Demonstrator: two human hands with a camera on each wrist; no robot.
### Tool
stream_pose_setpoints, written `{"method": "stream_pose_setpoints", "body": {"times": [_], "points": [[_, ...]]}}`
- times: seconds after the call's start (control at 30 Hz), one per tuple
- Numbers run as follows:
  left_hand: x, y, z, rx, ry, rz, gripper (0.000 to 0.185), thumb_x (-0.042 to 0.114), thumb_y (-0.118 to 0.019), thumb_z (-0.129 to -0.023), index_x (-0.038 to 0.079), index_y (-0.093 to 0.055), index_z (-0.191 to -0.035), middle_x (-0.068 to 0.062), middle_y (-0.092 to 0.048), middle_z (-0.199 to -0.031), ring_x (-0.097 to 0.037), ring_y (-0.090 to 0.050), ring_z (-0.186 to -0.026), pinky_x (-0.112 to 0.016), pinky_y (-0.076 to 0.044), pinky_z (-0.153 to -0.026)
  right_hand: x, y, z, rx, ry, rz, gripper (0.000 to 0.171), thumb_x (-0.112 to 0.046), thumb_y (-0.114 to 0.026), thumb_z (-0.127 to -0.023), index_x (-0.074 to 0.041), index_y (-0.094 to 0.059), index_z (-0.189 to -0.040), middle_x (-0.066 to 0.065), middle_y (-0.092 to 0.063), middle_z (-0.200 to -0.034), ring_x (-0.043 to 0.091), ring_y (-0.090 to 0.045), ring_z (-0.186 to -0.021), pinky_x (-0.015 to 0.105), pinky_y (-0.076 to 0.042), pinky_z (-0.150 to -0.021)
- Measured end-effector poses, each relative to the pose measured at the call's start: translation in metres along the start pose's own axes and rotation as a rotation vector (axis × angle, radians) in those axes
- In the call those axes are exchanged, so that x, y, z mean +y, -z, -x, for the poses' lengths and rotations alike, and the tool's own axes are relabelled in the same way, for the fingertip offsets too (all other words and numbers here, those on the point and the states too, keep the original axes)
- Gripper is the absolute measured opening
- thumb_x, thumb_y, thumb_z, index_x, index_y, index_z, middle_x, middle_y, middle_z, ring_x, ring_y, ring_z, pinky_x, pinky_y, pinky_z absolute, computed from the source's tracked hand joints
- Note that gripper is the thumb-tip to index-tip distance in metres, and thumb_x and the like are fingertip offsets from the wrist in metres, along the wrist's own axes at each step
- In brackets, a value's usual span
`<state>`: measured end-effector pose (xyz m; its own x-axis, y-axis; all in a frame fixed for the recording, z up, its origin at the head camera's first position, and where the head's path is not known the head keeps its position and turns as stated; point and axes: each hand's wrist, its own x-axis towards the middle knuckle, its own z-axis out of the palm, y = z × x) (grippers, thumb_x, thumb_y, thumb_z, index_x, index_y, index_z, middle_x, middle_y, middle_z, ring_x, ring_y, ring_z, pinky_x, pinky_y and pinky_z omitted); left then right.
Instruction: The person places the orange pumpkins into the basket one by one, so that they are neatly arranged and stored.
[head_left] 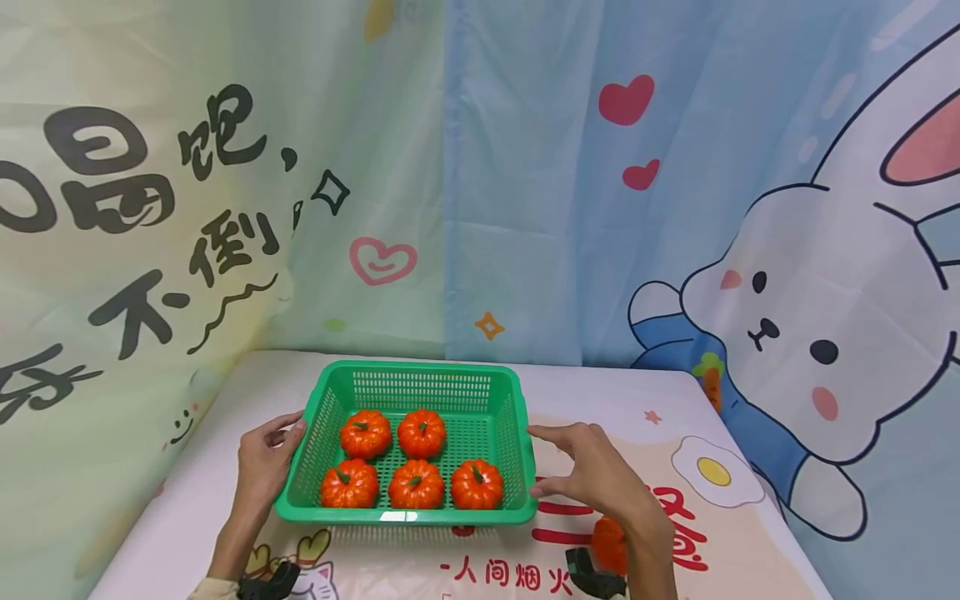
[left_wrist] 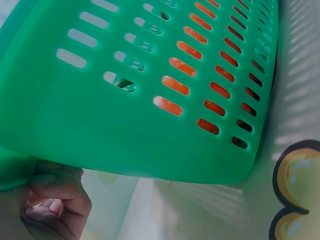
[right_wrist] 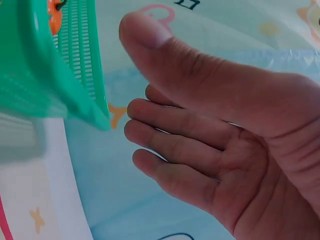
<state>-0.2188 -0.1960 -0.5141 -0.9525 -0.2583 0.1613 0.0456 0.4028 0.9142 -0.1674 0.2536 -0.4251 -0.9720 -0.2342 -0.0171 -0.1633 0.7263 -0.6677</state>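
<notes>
cartoon-print tablecloth (head_left: 675, 400) | rabbit curtain (head_left: 825, 317) | lettered curtain (head_left: 135, 208)

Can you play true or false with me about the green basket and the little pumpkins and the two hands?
1. The basket is green. True.
2. Seven pumpkins sit in the basket. False: there are five, two in the back row and three in front.
3. The left hand holds the basket's left rim. True.
4. The right hand squeezes a pumpkin. False: it is open beside the basket's right side and holds nothing.
5. A fried egg picture is on the table cover. True.
6. The basket is upside down. False: it stands open side up.
</notes>
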Motion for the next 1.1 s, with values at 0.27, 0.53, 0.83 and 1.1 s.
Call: {"method": "stream_pose_setpoints", "body": {"times": [0.27, 0.53, 0.83, 1.1], "points": [[-0.001, 0.0, 0.001, -0.002, 0.013, -0.01, 0.035, 0.016, -0.066, -0.11, -0.009, -0.072, -0.134, -0.031, -0.078, -0.099, -0.001, -0.066, -0.062, -0.02, -0.058, -0.057, 0.013, 0.004, 0.017, 0.017, -0.15, -0.02, 0.077, -0.023, -0.1, -0.078, -0.02, -0.07, -0.148, 0.01, -0.07, -0.15, 0.048, -0.06, -0.143, 0.059, -0.063, -0.1], [0.0, -0.001, 0.002, 0.001, 0.022, 0.0, 0.035, 0.016, -0.066, -0.11, -0.007, -0.073, -0.135, -0.029, -0.078, -0.099, -0.002, -0.066, -0.062, -0.021, -0.058, -0.057, 0.033, 0.006, 0.029, 0.028, -0.155, 0.0, 0.083, -0.026, -0.102, -0.075, -0.02, -0.068, -0.151, 0.01, -0.07, -0.15, 0.051, -0.061, -0.142, 0.061, -0.061, -0.102], [0.0, 0.0, 0.003, -0.005, 0.032, -0.006, 0.036, 0.018, -0.066, -0.11, -0.006, -0.072, -0.136, -0.027, -0.077, -0.097, -0.003, -0.065, -0.061, -0.021, -0.058, -0.056, 0.052, 0.012, 0.042, 0.017, -0.251, 0.01, 0.093, -0.027, -0.105, -0.068, -0.016, -0.067, -0.151, 0.019, -0.067, -0.151, 0.053, -0.064, -0.133, 0.056, -0.065, -0.094], [0.001, -0.001, 0.001, 0.0, 0.013, -0.005, 0.036, 0.016, -0.065, -0.11, -0.008, -0.072, -0.136, -0.034, -0.077, -0.106, 0.001, -0.066, -0.064, -0.019, -0.058, -0.059, 0.065, 0.014, 0.049, -0.025, -0.307, 0.055, 0.094, -0.02, -0.107, -0.064, -0.012, -0.068, -0.149, 0.023, -0.068, -0.148, 0.051, -0.066, -0.13, 0.055, -0.066, -0.093]]}}
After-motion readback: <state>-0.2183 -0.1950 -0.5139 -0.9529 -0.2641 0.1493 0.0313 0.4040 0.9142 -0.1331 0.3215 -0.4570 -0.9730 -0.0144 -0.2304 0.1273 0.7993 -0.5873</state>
